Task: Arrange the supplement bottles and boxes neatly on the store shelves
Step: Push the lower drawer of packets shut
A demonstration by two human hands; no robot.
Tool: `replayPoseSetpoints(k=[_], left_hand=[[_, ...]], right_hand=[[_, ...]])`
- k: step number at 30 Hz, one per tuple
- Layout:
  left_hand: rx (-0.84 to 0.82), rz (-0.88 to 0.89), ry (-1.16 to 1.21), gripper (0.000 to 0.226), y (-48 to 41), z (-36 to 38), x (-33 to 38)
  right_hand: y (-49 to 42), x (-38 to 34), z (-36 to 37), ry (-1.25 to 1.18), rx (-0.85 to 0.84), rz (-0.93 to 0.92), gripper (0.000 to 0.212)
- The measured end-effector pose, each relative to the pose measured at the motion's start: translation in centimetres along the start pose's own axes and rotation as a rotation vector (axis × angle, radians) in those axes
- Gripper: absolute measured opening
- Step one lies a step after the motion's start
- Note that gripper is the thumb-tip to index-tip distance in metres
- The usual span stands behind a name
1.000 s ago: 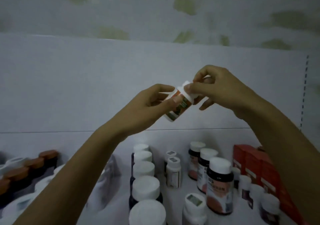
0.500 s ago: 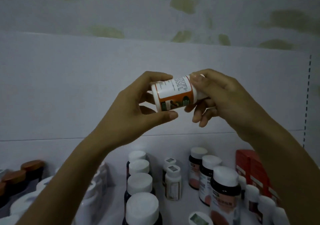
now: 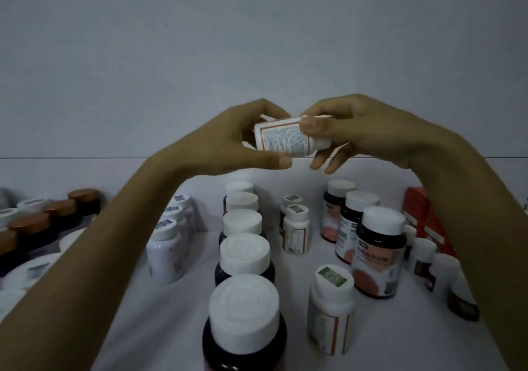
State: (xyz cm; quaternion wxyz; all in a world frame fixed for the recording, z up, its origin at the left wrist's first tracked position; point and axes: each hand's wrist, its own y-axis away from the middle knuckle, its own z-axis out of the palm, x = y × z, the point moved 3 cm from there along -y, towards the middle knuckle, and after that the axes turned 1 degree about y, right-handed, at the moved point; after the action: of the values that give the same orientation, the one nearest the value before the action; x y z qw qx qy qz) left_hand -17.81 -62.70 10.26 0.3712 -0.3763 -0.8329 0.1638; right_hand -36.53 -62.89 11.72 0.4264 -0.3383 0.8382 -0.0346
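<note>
Fingers (image 3: 274, 161) of the left hand (image 3: 228, 139) curl round the base end of a small white supplement bottle (image 3: 285, 139), thumb beneath and the others over the top. The right hand (image 3: 371, 133) pinches the cap end between thumb and forefinger, and its lower fingers hang loosely bent under the bottle without touching it. The bottle lies on its side in the air, its printed, orange-bordered label facing the camera. It is held above the back part of the white shelf (image 3: 171, 328), in front of the back panel (image 3: 257, 56).

Below it, a line of dark bottles with white caps (image 3: 243, 256) runs from the shelf's front edge toward the back. To their right, two small white bottles (image 3: 295, 232) stand near the back and one more (image 3: 330, 308) stands near the front. Further right stand three dark bottles with orange labels (image 3: 377, 250), then smaller bottles and red boxes (image 3: 423, 213) by the right edge. White bottles (image 3: 165, 245) stand left of centre, and brown-lidded jars (image 3: 28, 225) sit toward the left edge.
</note>
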Motion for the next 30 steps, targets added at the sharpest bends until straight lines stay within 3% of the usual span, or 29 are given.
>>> replayPoseSetpoints(k=[3, 9, 13, 17, 20, 24, 27, 30], left_hand=[[-0.020, -0.076, 0.013, 0.054, 0.0, -0.1, -0.9], [0.157, 0.122, -0.053, 0.048, 0.1, -1.3, -0.6], [0.184, 0.176, -0.119, 0.057, -0.1, -1.5, -0.4], [0.142, 0.104, -0.048, 0.065, -0.3, -1.2, -0.6], [0.153, 0.111, -0.083, 0.059, 0.0, -1.4, -0.5], [0.139, 0.136, -0.147, 0.057, 0.0, -1.1, -0.2], [0.099, 0.044, -0.021, 0.052, -0.1, -1.2, -0.4], [0.132, 0.092, 0.000, 0.039, 0.0, -1.5, -0.2]], right_hand=[[-0.3, 0.8, -0.1, -0.044, -0.016, -0.045, 0.042], [-1.4, 1.9, 1.0, -0.294, -0.068, -0.037, 0.044], [-1.6, 1.8, 0.9, -0.271, -0.068, -0.054, 0.044], [-1.2, 1.6, 0.1, -0.302, -0.059, -0.166, 0.039], [-1.1, 1.5, 0.3, -0.285, -0.065, -0.165, 0.046], [-1.1, 1.4, 0.4, -0.325, -0.023, -0.147, 0.040], [-1.2, 1.5, 0.3, -0.297, 0.007, -0.163, 0.040], [-1.3, 1.7, 0.3, -0.319, 0.001, -0.172, 0.043]])
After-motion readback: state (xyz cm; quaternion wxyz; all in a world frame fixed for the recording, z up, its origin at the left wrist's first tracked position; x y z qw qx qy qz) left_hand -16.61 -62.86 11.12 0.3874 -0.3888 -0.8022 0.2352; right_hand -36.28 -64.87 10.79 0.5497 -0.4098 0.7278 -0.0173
